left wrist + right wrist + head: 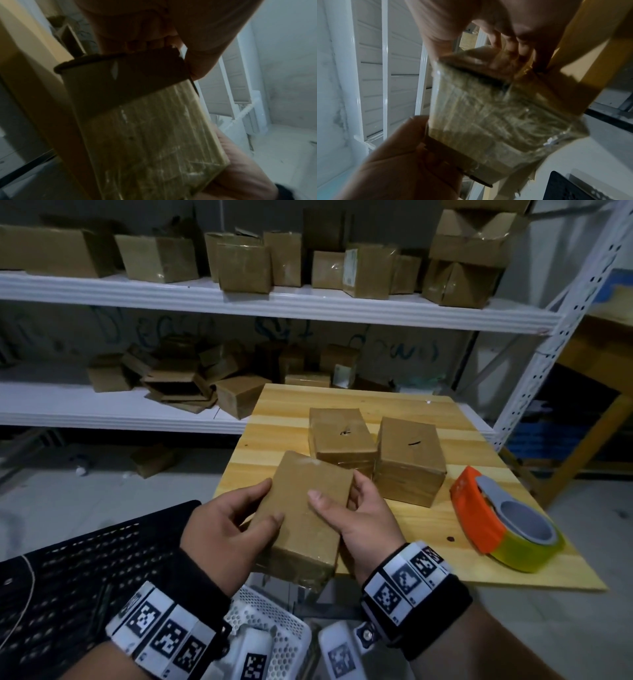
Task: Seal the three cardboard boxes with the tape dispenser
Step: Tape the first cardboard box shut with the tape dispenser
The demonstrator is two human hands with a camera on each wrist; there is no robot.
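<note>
- Left hand (226, 529) and right hand (359, 515) both grip a taped cardboard box (301, 518), held over the wooden table's (274, 419) near-left edge.
- No legible writing on it.
- Tape dispenser (503, 522) lies near the right edge, beside two boxes (407, 460).

Both wrists w/ black cuffs: left wristband (164, 635) & right wristband (407, 577) are white strips w/ black-and-white square tag markers, white camera housings (346, 655) underneath.

Two boxes (373, 453) side by side on table (284, 419), tape dispenser (503, 522) right of them, shelves (205, 299) behind
</note>
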